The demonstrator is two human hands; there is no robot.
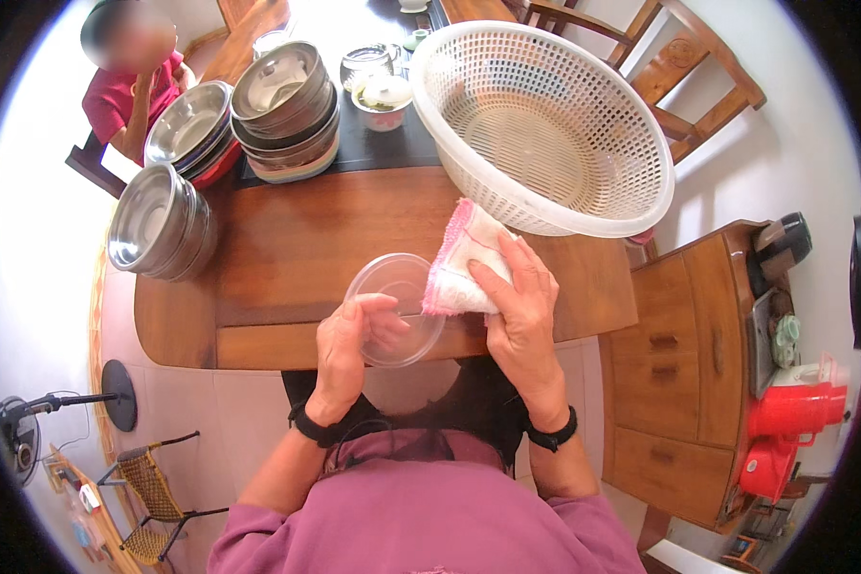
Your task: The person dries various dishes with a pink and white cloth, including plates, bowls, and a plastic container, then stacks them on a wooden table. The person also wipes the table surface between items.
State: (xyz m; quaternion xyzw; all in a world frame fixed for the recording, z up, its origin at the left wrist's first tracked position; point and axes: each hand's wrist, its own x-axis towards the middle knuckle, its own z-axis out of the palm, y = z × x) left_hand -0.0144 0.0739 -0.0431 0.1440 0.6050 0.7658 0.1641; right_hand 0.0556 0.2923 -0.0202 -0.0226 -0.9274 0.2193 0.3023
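My left hand (351,344) holds a clear round plastic lid or shallow container (402,337) by its left side, above the front edge of the wooden table (316,244). A folded white cloth with pink edging (473,265) is gripped in my right hand (520,308), its lower left corner at the rim of the clear piece. Part of my left fingers shows through the plastic. A large white perforated plastic basket (545,136) lies tilted just beyond the cloth.
Stacked metal bowls (161,219) stand at the table's left, with more stacks of bowls (287,100) and basins (190,125) behind. A lidded cup (382,100) and a glass pot (366,64) are farther back. A person in red (129,100) sits at the far left. A wooden cabinet (674,373) stands right.
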